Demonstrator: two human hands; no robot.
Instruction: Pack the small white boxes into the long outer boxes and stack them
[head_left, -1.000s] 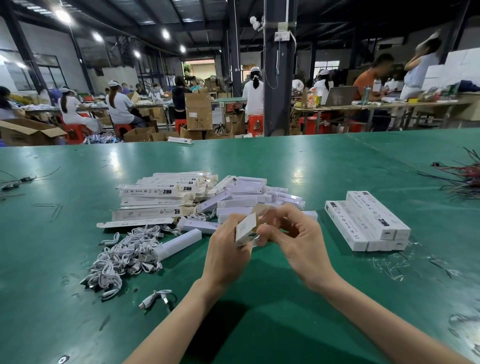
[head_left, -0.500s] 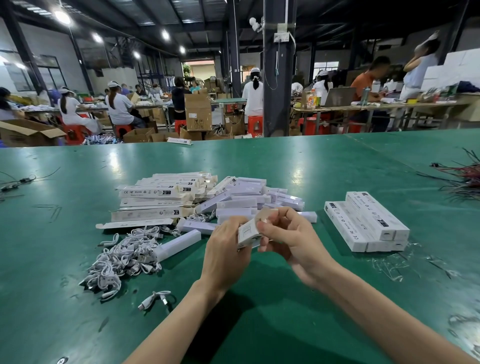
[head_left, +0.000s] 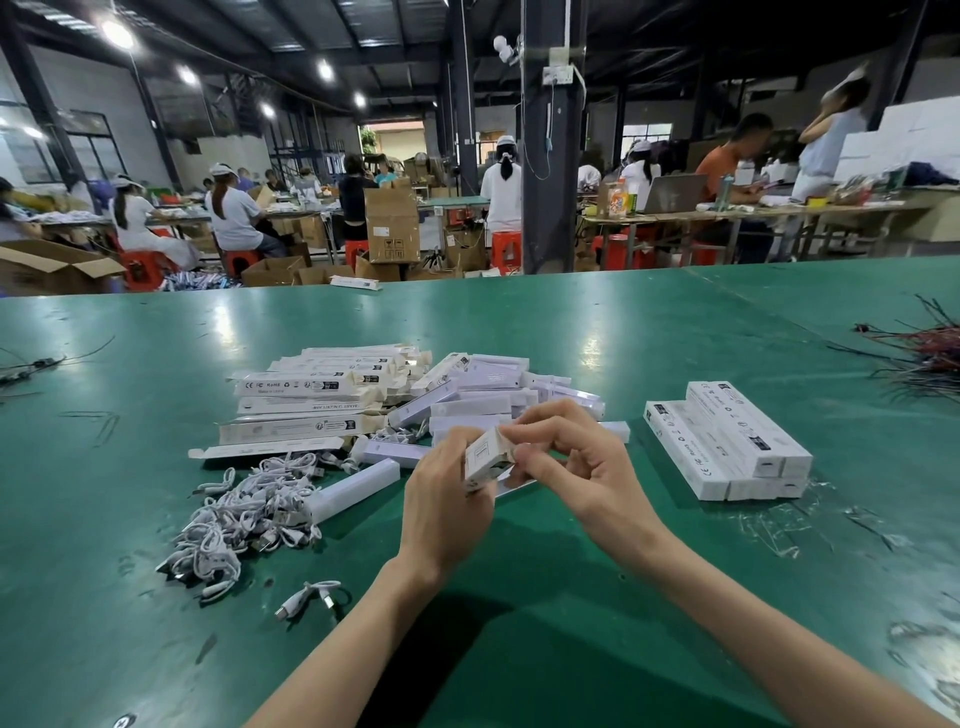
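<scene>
Since a second ago the right hand (head_left: 576, 467) has closed in on the left hand (head_left: 441, 499), which grips the long outer box (head_left: 485, 457) just above the desk (head_left: 571, 649), and now pinches its end flap. If the flap is pushed crooked it may crease, and the content could slide out

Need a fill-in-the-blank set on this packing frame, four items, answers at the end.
1. The left hand and right hand grip the small white box over the ____ table.
2. The stack of closed long boxes lies to the ____ of the hands.
3. The heap of white cables lies to their ____.
4. The stools beyond the table are ____.
Answers: green; right; left; red.
</scene>
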